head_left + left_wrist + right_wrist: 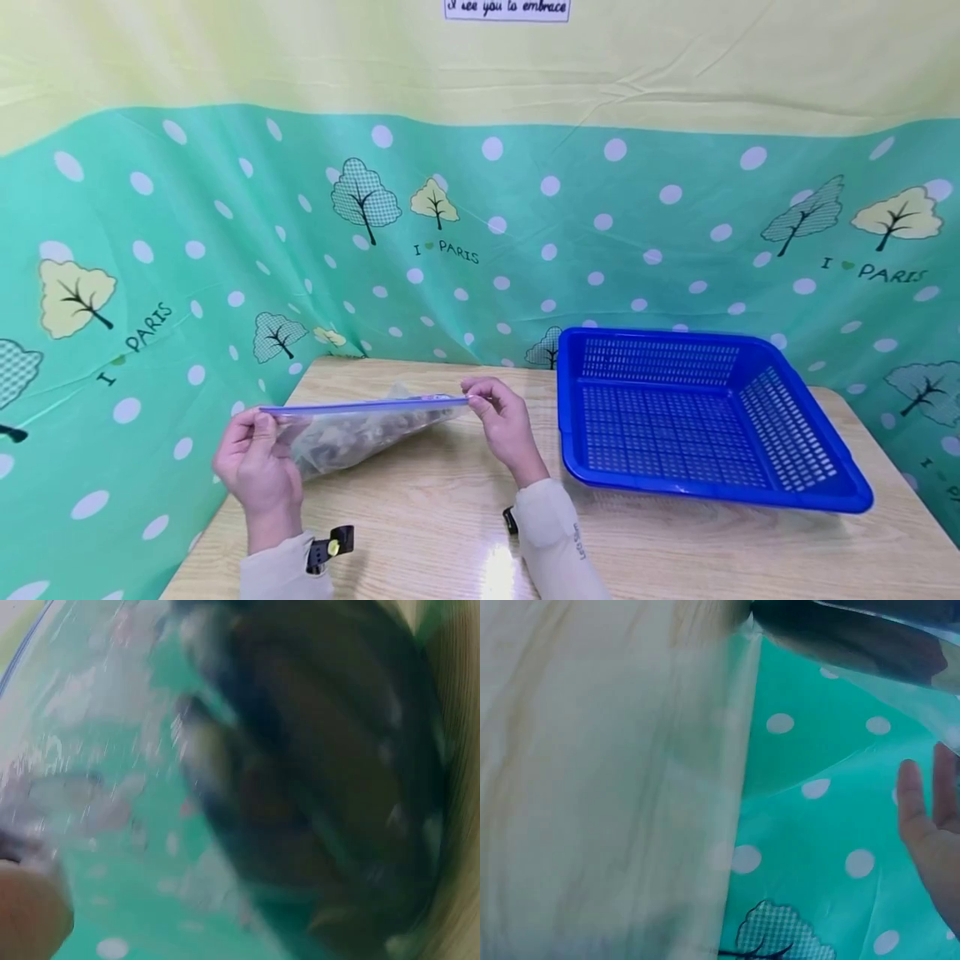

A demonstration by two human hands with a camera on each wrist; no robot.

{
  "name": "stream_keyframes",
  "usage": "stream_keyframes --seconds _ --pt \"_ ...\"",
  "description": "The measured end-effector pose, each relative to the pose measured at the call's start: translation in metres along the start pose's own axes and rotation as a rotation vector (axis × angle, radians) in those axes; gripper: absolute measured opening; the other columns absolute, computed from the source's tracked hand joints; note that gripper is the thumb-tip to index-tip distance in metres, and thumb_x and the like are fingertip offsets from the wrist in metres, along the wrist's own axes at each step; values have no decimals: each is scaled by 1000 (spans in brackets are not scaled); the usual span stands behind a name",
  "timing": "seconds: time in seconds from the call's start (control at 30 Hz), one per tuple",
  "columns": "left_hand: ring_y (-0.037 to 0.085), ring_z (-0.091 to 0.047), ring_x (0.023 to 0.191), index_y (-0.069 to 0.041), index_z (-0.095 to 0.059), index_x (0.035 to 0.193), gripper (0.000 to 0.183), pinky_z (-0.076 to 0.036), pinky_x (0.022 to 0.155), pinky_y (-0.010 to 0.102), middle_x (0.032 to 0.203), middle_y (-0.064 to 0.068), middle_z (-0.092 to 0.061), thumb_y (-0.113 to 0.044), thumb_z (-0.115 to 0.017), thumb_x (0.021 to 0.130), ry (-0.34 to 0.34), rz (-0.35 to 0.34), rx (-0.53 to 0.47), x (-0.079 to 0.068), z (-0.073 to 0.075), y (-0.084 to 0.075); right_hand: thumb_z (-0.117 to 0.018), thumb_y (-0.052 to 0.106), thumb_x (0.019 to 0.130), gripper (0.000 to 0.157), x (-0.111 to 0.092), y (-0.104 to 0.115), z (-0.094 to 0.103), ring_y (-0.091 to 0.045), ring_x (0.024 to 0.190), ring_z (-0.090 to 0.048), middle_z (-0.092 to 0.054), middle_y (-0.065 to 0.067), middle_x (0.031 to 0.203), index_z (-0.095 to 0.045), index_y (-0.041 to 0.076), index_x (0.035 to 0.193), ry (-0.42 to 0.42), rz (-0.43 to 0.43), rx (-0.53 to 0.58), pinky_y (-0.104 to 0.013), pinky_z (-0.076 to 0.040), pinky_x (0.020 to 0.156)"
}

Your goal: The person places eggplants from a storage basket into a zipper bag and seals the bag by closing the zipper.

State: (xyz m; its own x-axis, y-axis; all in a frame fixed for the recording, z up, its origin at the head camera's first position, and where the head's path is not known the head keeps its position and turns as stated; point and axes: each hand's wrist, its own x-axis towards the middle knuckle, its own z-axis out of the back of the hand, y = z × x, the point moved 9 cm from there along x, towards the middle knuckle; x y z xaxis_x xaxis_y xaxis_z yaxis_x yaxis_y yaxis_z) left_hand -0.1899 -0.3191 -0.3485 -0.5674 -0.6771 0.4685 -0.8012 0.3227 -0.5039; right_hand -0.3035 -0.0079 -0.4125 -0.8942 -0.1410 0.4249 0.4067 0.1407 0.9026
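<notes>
A clear zip-top bag (352,433) with a blue-purple strip along its top hangs tilted above the left part of the table. Greyish, lumpy contents fill its lower part; what they are I cannot tell. My left hand (262,467) pinches the left end of the strip between thumb and fingers. At the opposite end, my right hand (506,421) pinches the right corner, so the top edge is stretched nearly straight. Close up and blurred, the left wrist view shows the bag's dark contents (330,772). Part of the bag (855,645) crosses the top of the right wrist view.
A blue plastic basket (675,492) with perforated sides stands on the right side of the wooden table (442,533). Behind and to the left hangs a green and yellow printed cloth (525,275), close to the table's edges.
</notes>
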Motion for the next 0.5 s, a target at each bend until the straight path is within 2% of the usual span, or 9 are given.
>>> stream_keyframes --seconds 0.03,0.1,0.17,0.23,0.3,0.37,0.43,0.5 --pt "26 -69 67 21 -56 84 14 -60 66 34 74 20 -64 14 -56 96 41 43 7 0 -3 1 -63 -3 97 4 0 -1 3 -34 112 -60 -65 -19 114 -66 -5 95 -20 -15 -31 -33 -52 94" --pt "25 -69 68 20 -59 87 13 -59 67 32 76 19 -67 13 -55 97 100 131 90 -1 -8 2 -66 -1 95 4 -1 -5 10 -28 103 -59 -63 -13 104 -69 -1 94 -62 -49 -123 -31 -52 89" --pt "19 -67 68 17 -62 88 13 -56 66 25 78 14 -69 11 -56 98 153 187 269 -3 -11 1 -70 4 94 4 -2 -7 16 -21 89 -55 -57 -5 91 -73 5 92 -94 -74 -240 -29 -51 79" --pt "16 -65 72 14 -64 89 13 -53 68 22 81 11 -71 10 -57 98 236 236 444 -6 -17 1 -72 10 94 4 -4 -10 21 -15 75 -50 -52 2 80 -75 10 91 -105 -107 -328 -27 -45 66" --pt "15 -65 76 13 -64 91 13 -52 71 22 84 8 -73 10 -55 99 384 271 579 -11 -27 4 -72 13 94 5 -5 -14 26 -14 66 -45 -48 4 71 -75 13 90 -105 -123 -386 -28 -39 59" --pt "16 -65 82 11 -64 93 13 -51 77 24 88 8 -73 10 -53 99 556 316 650 -19 -38 9 -71 12 95 6 -6 -18 29 -14 62 -45 -48 3 66 -74 14 90 -103 -133 -407 -28 -38 56" --pt "17 -65 84 8 -66 95 13 -51 78 25 90 9 -73 9 -53 99 715 372 697 -30 -47 14 -69 10 96 7 -5 -23 32 -15 62 -51 -54 0 66 -72 13 90 -86 -157 -402 -29 -41 58" --pt "18 -62 80 3 -69 96 14 -50 73 27 90 10 -71 6 -56 99 840 429 749 -42 -54 19 -66 9 98 7 -5 -29 34 -17 67 -60 -63 -3 70 -70 10 92 -75 -195 -382 -31 -47 64"
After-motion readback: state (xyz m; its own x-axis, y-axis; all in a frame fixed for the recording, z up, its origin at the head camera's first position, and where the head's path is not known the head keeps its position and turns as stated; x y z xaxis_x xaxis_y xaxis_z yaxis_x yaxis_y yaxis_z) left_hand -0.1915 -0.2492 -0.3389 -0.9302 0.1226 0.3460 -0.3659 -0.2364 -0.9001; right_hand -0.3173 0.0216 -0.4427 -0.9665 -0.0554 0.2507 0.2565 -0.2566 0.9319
